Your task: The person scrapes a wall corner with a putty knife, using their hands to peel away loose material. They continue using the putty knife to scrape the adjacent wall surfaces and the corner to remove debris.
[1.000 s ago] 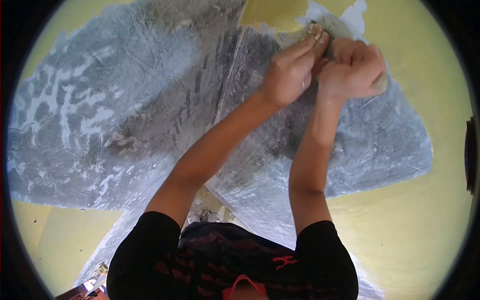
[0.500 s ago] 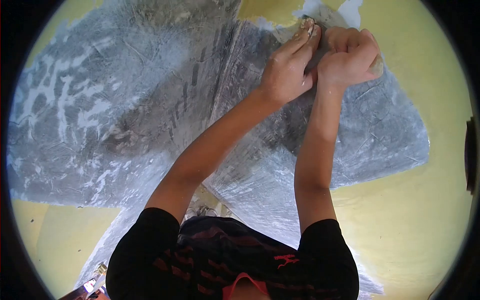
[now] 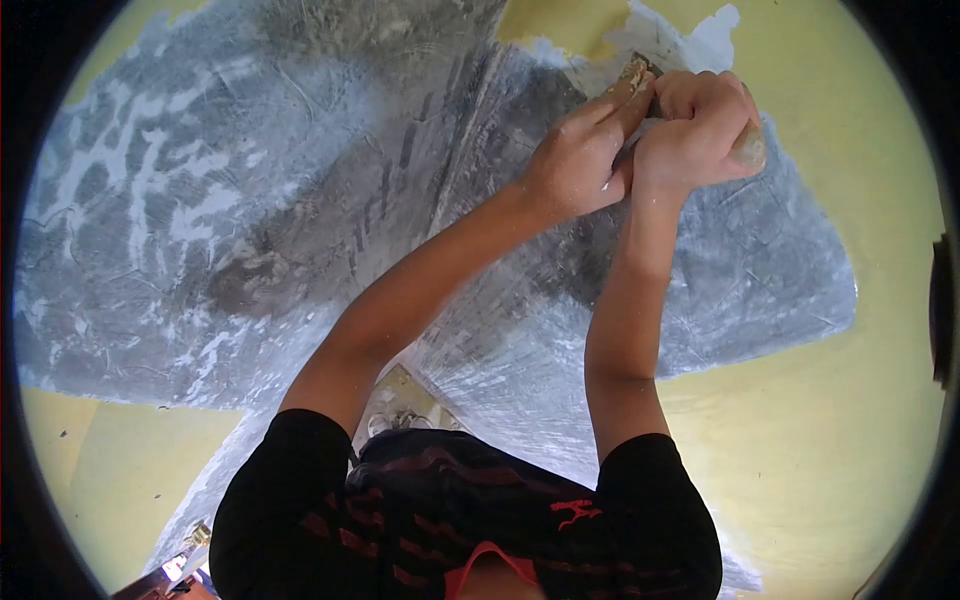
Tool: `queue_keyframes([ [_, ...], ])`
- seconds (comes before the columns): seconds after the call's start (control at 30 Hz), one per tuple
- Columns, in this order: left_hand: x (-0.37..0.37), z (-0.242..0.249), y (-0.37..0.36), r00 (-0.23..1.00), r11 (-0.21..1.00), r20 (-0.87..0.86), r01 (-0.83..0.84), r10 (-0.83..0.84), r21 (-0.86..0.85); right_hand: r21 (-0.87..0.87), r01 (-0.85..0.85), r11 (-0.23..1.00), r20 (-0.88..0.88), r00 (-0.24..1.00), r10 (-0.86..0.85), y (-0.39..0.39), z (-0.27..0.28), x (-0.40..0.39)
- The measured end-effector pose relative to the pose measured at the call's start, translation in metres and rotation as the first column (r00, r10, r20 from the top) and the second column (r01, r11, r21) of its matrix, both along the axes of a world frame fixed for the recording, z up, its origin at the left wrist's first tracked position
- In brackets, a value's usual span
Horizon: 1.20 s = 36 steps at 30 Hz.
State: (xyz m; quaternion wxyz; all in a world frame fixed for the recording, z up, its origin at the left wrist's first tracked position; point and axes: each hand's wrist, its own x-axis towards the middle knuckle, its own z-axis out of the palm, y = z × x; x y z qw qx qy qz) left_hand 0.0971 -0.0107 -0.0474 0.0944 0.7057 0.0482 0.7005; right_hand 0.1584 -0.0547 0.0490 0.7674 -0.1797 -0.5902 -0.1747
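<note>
My right hand (image 3: 695, 130) is closed around the handle of a scraper (image 3: 750, 148), whose rounded, putty-smeared end sticks out on the right of the fist. Pressed close beside it, my left hand (image 3: 585, 155) has its fingers together and its thumb bent under, holding the blade side, which is mostly hidden. Pale putty coats the left fingertips. Both hands are up against the grey, skimmed surface (image 3: 750, 270), just below a whitish patch (image 3: 680, 40) at its border with yellow paint.
Yellow painted surface (image 3: 800, 440) borders the grey area on the right. A ridge line runs down the grey surface left of my hands. Shoes (image 3: 400, 420) show below, and a small lit screen (image 3: 178, 568) is at the bottom left.
The view has shifted slightly, so the wall patch and both hands appear a little lower. The hands keep the same hold and have moved little against the wall.
</note>
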Motion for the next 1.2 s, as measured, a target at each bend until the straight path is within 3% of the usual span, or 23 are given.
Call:
queue_keyframes([
  [0.07, -0.002, -0.001, -0.001, 1.000, 1.000, -0.016, 0.000, 0.000, -0.026, -0.068, -0.046, 0.997, -0.009, 0.999, 0.046, 0.004, -0.003, 0.004],
  [0.13, -0.001, -0.005, 0.003, 0.998, 0.998, 0.033, -0.060, 0.060, 0.006, 0.020, -0.039, 0.999, 0.012, 0.999, 0.039, 0.015, -0.014, 0.001],
  [0.27, 0.000, -0.011, 0.008, 1.000, 1.000, 0.024, -0.020, 0.020, 0.017, 0.025, -0.008, 1.000, -0.023, 1.000, 0.009, 0.013, -0.022, 0.003],
  [0.33, 0.002, -0.012, 0.008, 0.998, 0.998, 0.068, 0.003, -0.008, 0.068, 0.032, -0.160, 0.987, 0.005, 0.987, 0.160, 0.014, -0.027, 0.006],
  [0.37, 0.001, -0.013, 0.012, 0.998, 0.998, 0.065, 0.005, -0.010, 0.069, 0.032, -0.158, 0.987, 0.002, 0.987, 0.158, 0.018, -0.028, 0.008],
  [0.43, -0.006, -0.015, 0.021, 0.998, 0.995, 0.037, -0.058, 0.056, 0.077, -0.036, -0.152, 0.988, -0.168, 0.975, 0.144, 0.021, -0.024, -0.002],
  [0.47, -0.006, -0.017, 0.021, 0.998, 0.995, 0.034, -0.057, 0.054, 0.083, -0.029, -0.151, 0.988, -0.172, 0.975, 0.144, 0.017, -0.025, -0.008],
  [0.53, -0.012, -0.016, 0.019, 0.995, 0.986, -0.033, 0.099, -0.096, 0.131, 0.021, 0.151, 0.988, -0.064, 0.987, -0.150, 0.004, -0.028, -0.021],
  [0.57, -0.013, -0.013, 0.023, 0.995, 0.985, -0.033, 0.101, -0.098, 0.140, 0.029, 0.154, 0.988, -0.065, 0.986, -0.151, 0.009, -0.029, -0.020],
  [0.63, -0.013, -0.012, 0.025, 0.995, 0.989, -0.035, 0.094, -0.090, 0.114, 0.066, 0.006, 0.998, -0.084, 0.996, 0.000, 0.013, -0.036, -0.017],
  [0.67, -0.014, -0.011, 0.028, 0.994, 0.987, -0.043, 0.107, -0.103, 0.118, 0.071, 0.019, 0.997, -0.091, 0.996, -0.013, 0.015, -0.036, -0.015],
  [0.73, -0.019, -0.010, 0.031, 0.998, 0.995, -0.052, 0.051, -0.046, 0.087, -0.012, -0.070, 0.997, -0.111, 0.992, 0.068, 0.015, -0.035, -0.011],
  [0.9, -0.009, -0.013, 0.033, 0.997, 0.995, 0.028, 0.071, -0.073, 0.065, 0.010, 0.030, 0.999, -0.091, 0.995, -0.029, 0.015, -0.041, -0.019],
  [1.07, -0.003, -0.011, 0.037, 0.996, 0.995, 0.056, 0.073, -0.076, 0.066, 0.040, -0.119, 0.992, -0.136, 0.983, 0.123, 0.018, -0.040, -0.010],
  [1.2, -0.003, -0.009, 0.040, 0.993, 0.992, 0.044, 0.105, -0.108, 0.074, 0.093, -0.105, 0.990, -0.134, 0.984, 0.117, 0.025, -0.040, -0.009],
])
